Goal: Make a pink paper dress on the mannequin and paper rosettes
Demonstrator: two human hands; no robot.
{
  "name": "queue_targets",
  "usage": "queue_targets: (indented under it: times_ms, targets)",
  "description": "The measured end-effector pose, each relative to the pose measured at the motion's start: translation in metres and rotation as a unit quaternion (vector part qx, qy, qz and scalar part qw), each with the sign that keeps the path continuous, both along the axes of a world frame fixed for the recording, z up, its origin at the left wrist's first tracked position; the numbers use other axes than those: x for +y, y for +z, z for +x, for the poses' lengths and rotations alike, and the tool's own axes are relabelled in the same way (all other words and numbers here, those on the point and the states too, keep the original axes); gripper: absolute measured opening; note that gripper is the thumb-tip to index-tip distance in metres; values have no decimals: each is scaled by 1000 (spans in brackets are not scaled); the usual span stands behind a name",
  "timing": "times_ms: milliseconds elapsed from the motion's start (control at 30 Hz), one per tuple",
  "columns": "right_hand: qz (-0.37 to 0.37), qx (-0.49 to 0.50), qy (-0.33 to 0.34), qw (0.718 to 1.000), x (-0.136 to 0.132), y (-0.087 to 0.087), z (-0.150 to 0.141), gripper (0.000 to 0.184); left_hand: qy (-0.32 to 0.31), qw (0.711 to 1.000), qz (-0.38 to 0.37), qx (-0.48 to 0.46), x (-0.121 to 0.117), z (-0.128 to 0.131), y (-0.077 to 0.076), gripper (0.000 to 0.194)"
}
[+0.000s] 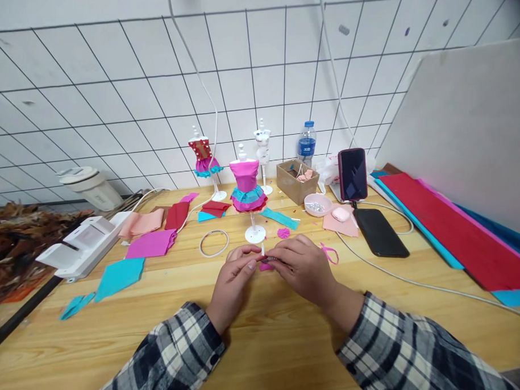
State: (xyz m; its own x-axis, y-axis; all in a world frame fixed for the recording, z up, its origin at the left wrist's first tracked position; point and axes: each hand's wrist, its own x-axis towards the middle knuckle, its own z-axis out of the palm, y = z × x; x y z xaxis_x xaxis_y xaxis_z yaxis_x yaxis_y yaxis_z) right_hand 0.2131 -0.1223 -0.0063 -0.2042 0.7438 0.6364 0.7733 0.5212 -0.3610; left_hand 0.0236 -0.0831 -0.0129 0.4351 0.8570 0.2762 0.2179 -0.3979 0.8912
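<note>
My left hand [237, 271] and my right hand [303, 267] meet at the front middle of the table, fingertips pinched together. Between them is a small piece of pink fabric [266, 266], mostly hidden by the fingers. A narrow white strip [262, 249] stands up at the fingertips; which hand grips it is unclear. Just beyond stands a mini dress form in a pink top with a tiered blue and pink skirt [246, 184]. A round pink gathered piece [283, 233] lies near my right hand, with a pink strip loop [330, 254] to its right.
Two more dress forms, one dressed [202, 154] and one in patterned white [262, 146], stand behind. A cardboard box [297, 185], bead bowl [318, 204], phone [353, 174] and black slab [380, 232] sit right. Fabric scraps [120, 278] and a ring [214, 243] lie left. A cable [399, 278] crosses the right side.
</note>
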Motion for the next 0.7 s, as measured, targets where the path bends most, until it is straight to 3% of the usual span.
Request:
queue_targets:
  times_ms: [133, 300, 467, 700]
  targets:
    - [11, -24, -10, 1000, 0, -1, 1, 17, -11, 998, 29, 61, -7, -4, 4, 32]
    - [-15, -15, -4, 1000, -1, -3, -1, 18, 27, 981, 101, 166, -13, -1, 9, 28]
    - [-112, 92, 26, 989, -2, -6, -5, 12, 63, 944, 213, 245, -15, -1, 11, 17]
    - [-233, 227, 46, 944, 0, -1, -9, 11, 73, 934, 267, 227, -19, -2, 11, 12]
